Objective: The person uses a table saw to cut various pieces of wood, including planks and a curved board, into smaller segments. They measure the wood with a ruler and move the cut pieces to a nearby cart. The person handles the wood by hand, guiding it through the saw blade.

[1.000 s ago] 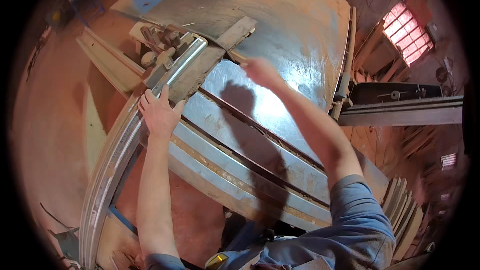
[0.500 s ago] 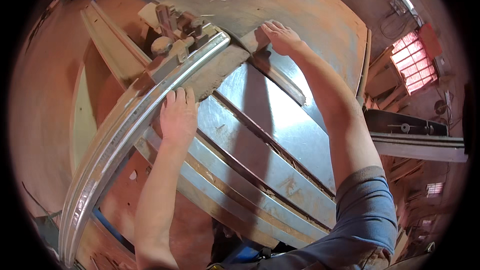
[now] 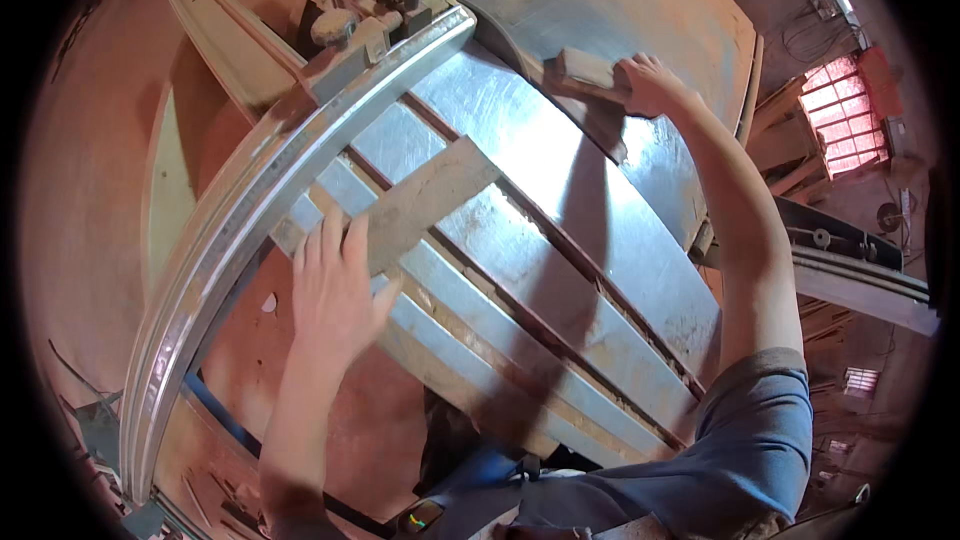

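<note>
L hand (image 3: pixel 335 290): closed on near end of flat board (image 3: pixel 425 205); fingers over upper face, thumb by its edge;
Flat board: slants over slotted metal tabletop (image 3: pixel 500 115), crossing a few grooves; far end points up & R in view; can't tell if it lies flush or sits a bit raised;
R hand (image 3: pixel 652 87): gripping R end of short wood block (image 3: pixel 588 75); arm stretched well fwd;
Wood block: farther off than board, the two well apart; over far part of tabletop; contact underneath unclear;
Metal rail (image 3: pixel 285 175): runs L of board, bent by lens; dusty fixture (image 3: pixel 350 15) nr its far end;
Barred window (image 3: pixel 845 120): pinkish, off R beyond tabletop.
</note>
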Action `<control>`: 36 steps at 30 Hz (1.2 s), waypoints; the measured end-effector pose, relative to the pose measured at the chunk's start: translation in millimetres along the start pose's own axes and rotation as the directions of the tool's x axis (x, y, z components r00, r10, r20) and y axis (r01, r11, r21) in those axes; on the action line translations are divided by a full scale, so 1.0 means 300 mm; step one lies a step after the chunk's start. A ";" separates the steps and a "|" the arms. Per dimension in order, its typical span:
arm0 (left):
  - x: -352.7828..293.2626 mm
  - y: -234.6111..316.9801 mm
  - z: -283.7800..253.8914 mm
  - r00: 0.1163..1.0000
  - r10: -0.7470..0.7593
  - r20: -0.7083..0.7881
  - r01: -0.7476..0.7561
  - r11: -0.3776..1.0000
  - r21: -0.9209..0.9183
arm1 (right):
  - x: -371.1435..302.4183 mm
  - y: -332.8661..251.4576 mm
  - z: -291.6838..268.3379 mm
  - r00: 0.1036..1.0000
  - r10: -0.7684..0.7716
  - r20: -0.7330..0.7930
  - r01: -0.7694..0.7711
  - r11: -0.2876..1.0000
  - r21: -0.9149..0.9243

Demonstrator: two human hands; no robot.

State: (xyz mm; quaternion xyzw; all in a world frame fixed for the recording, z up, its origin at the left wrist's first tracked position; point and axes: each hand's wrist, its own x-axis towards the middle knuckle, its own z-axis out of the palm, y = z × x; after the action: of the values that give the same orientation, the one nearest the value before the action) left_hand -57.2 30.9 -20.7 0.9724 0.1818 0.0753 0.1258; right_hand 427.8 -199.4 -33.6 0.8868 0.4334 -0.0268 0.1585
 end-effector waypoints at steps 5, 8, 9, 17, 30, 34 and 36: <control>0.003 0.010 0.102 0.992 -0.124 -0.005 0.123 0.990 -0.064 | -0.387 -0.008 0.019 0.993 0.085 0.081 -0.101 0.969 0.227; -0.150 0.045 0.054 0.970 -0.173 -0.171 0.137 0.970 -0.201 | -0.631 -0.100 0.006 0.988 0.119 -0.102 -0.077 0.936 0.343; -0.223 0.028 0.055 0.956 -0.222 -0.191 0.163 0.944 -0.286 | -0.709 -0.128 0.010 0.976 0.131 -0.174 -0.051 0.914 0.403; -0.715 0.196 0.019 0.803 -0.491 -0.337 -0.104 0.442 -0.891 | -1.166 -0.395 -0.015 0.837 0.202 -0.509 0.205 0.746 0.634; -1.310 0.472 -0.026 0.741 -0.628 -0.239 -0.064 0.287 -0.956 | -1.489 -0.763 -0.122 0.890 -0.116 -0.440 0.455 0.281 0.845; -1.466 0.504 -0.037 0.741 -0.660 -0.121 -0.105 0.064 -0.992 | -1.613 -0.956 -0.176 0.933 -0.250 -0.260 0.137 -0.423 0.896; -1.565 0.501 -0.027 0.764 -0.642 0.055 -0.167 -0.280 -0.945 | -1.676 -1.045 -0.153 0.941 -0.340 0.002 -0.222 -0.609 0.762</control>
State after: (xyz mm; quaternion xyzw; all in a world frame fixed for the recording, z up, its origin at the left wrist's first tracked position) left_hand -441.5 -277.7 -19.4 0.3676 0.2874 0.4086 0.7845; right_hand -133.0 -387.5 22.2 0.4733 0.1936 -0.5490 -0.6611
